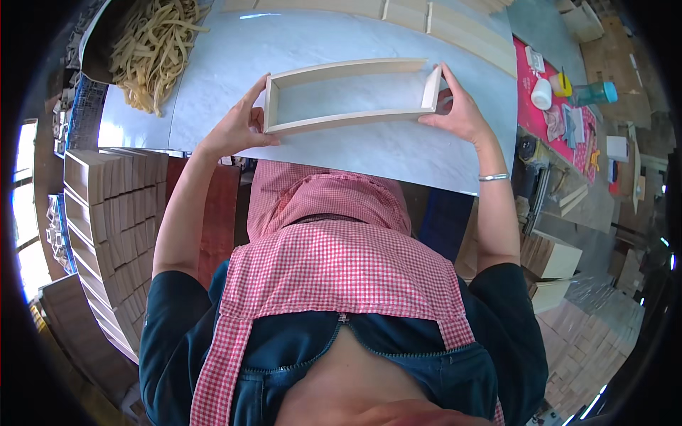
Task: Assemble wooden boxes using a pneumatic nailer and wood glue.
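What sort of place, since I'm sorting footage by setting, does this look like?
Probably a woodworking workshop: a rectangular wooden frame is held between the left hand and right hand, stacked wooden pieces stand at the left, and pale boards lie along the table's far side.

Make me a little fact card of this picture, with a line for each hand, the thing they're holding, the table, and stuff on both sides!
Left hand: the left hand grips one short end
Right hand: the right hand grips the other short end
Held thing: a long, pale wooden frame, see-through in the middle
Table: a pale, marbled table
To the left: tan strips in a heap; stacked wooden boxes
To the right: a white bottle on a red cloth
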`<state>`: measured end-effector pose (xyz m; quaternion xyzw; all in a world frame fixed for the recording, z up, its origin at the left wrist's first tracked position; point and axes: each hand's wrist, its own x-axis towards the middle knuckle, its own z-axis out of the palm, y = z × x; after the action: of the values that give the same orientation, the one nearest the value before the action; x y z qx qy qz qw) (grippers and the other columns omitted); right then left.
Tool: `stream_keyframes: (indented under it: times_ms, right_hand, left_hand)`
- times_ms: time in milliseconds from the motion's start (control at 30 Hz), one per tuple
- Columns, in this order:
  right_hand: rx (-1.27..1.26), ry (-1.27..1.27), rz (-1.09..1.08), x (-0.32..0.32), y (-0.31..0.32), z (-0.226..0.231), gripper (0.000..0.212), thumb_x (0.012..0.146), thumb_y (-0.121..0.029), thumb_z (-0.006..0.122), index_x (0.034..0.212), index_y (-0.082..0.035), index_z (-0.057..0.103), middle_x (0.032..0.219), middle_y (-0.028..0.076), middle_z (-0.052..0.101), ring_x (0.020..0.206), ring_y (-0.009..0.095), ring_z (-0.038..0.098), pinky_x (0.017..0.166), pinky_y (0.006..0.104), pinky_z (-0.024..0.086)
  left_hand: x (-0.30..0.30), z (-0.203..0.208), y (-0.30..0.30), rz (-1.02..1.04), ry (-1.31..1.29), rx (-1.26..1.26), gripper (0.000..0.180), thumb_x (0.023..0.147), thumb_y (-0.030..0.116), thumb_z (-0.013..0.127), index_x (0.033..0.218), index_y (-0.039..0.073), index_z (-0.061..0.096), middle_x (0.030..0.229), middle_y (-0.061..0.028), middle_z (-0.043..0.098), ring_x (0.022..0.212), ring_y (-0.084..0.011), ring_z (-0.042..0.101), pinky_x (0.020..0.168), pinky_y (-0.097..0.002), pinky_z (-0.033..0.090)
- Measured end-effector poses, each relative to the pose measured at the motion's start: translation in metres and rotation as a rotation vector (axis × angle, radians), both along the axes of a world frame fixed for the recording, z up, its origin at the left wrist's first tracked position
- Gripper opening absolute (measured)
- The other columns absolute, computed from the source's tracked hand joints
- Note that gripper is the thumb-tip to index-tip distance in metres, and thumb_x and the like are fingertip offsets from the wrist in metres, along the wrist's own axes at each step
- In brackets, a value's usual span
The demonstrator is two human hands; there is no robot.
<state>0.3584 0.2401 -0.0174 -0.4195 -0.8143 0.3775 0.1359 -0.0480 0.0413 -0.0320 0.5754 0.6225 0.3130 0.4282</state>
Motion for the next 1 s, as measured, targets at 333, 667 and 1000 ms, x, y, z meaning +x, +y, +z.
stream_keyframes:
  times_ms: [333, 667, 1000]
  right_hand:
    - [-0.141, -0.022, 0.111, -0.007, 0.014, 0.006, 0.116, 0.065, -0.012, 0.092, 0.16, -0.007, 0.026, 0.13, 0.018, 0.063, 0.092, 0.025, 0.063, 0.084, 0.0321, 0.053]
    - [-0.005, 0.065, 0.148, 0.0, 0.003, -0.005, 0.113, 0.061, -0.005, 0.092, 0.157, -0.005, 0.031, 0.131, 0.017, 0.062, 0.092, 0.027, 0.065, 0.086, 0.0337, 0.056]
    - [-0.063, 0.025, 0.127, 0.0, -0.013, -0.002, 0.113, 0.058, -0.001, 0.09, 0.154, -0.003, 0.03, 0.139, 0.022, 0.054, 0.111, 0.032, 0.062, 0.094, 0.0392, 0.055]
  left_hand:
    - [0.004, 0.008, 0.0, 0.046, -0.067, -0.086, 0.116, 0.064, -0.008, 0.084, 0.161, 0.008, 0.023, 0.121, -0.0124, 0.063, 0.079, -0.0161, 0.057, 0.075, -0.0288, 0.051]
    - [-0.003, -0.002, 0.004, 0.014, -0.062, -0.018, 0.112, 0.066, -0.006, 0.085, 0.159, 0.006, 0.025, 0.111, -0.0144, 0.066, 0.082, -0.0175, 0.06, 0.075, -0.0296, 0.052]
    - [-0.013, -0.009, -0.007, 0.006, 0.022, 0.012, 0.106, 0.069, 0.0, 0.086, 0.157, 0.004, 0.027, 0.092, -0.0127, 0.068, 0.071, -0.0177, 0.06, 0.069, -0.0291, 0.05]
